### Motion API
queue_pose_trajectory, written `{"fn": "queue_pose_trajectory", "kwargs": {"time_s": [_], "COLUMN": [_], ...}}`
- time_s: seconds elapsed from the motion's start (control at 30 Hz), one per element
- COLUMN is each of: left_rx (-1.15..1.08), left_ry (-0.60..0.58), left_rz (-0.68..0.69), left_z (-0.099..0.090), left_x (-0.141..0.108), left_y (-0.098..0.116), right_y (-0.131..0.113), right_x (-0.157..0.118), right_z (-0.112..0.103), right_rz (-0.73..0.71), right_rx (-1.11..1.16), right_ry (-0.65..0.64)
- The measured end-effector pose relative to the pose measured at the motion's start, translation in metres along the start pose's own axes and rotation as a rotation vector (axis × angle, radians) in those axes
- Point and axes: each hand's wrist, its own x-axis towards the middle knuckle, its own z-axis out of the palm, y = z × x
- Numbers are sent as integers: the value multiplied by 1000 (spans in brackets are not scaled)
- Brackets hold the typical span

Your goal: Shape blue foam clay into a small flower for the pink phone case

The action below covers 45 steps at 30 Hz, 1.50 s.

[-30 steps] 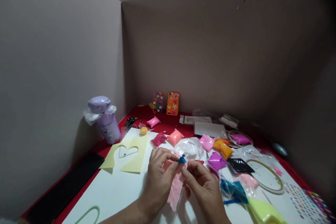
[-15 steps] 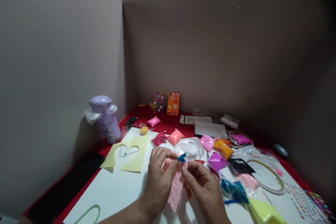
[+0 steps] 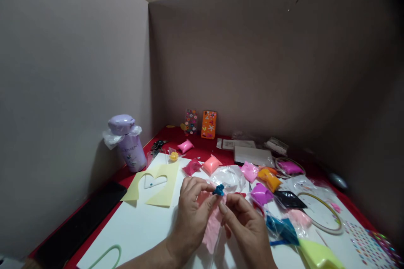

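Observation:
A small, dark blue lump of clay (image 3: 218,190) pokes up between the thumb and forefinger of my left hand (image 3: 193,212), which is closed on it. Below it hangs a thin, wrinkled pink sheet (image 3: 211,235), pressed against my left fingers; it looks like flattened clay. From the right, my right hand (image 3: 246,225) pinches at the upper edge of this sheet with thumb and forefinger, just under the blue lump. The right fingertips are partly hidden. Both hands are over a white board (image 3: 151,231).
Several clay packets, among them a purple one (image 3: 261,193) and a black one (image 3: 288,199), lie right of my hands beside an embroidery hoop (image 3: 331,229). A yellow sheet with a heart cutout (image 3: 172,185) lies left. A lilac bottle (image 3: 132,153) and decorated phone cases (image 3: 208,124) stand behind.
The blue lump has changed from a pointed flap into a more rounded, bumpy shape at my left fingertips. Both hands stay nearly in place.

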Motion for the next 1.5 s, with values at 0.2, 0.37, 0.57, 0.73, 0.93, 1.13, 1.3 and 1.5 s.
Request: {"fn": "queue_pose_trajectory", "kwargs": {"time_s": [0.2,0.37,0.57,0.73,0.93,1.13,1.3,1.5], "left_rx": [-21,-116,-113,-78,-40,30,34,-21], "left_ry": [-24,-42,-36,-39,-17,10,29,42], "left_rz": [-13,-83,-72,-38,-37,86,117,95], "left_z": [0,0,-1,-2,-1,-4,-4,-2], "left_x": [-1,-1,-1,-1,0,0,-1,0], "left_y": [2,6,6,6,7,8,8,7], "right_y": [-3,-7,-7,-6,-8,-8,-7,-9], "right_x": [-2,-4,-5,-4,-5,-5,-5,-4], "right_z": [1,2,2,1,2,3,4,4], "right_rz": [-24,-62,-94,-104,-112,-145,-138,-91], "right_rx": [-44,-101,-165,-169,-147,-137,-138,-117], "right_ry": [16,35,55,56,48,53,61,30]}}
